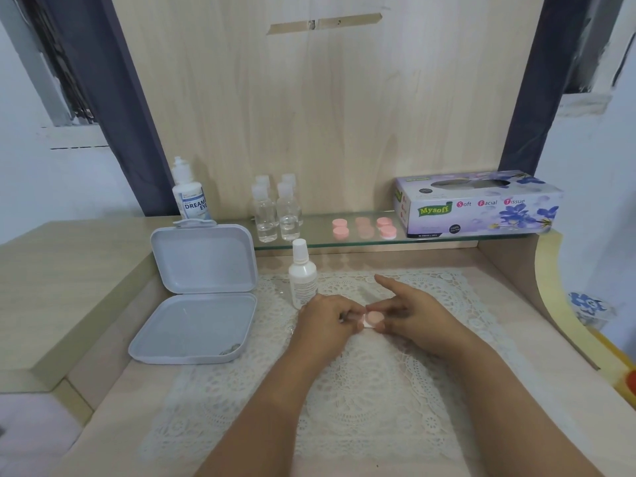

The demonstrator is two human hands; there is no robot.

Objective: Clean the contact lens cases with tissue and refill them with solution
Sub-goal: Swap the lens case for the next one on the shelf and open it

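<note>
Here the contact lens case (371, 321) lies crosswise, nine to three, its white body pinched by the left hand (325, 325) while the right hand (413, 316) pinches the pink cap.

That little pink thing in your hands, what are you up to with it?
A person holds a small pink-capped contact lens case over the white lace mat, left hand steadying it, right hand pinching its cap. A small white solution bottle stands beside them; the purple floral tissue box waits on the glass shelf.
</note>
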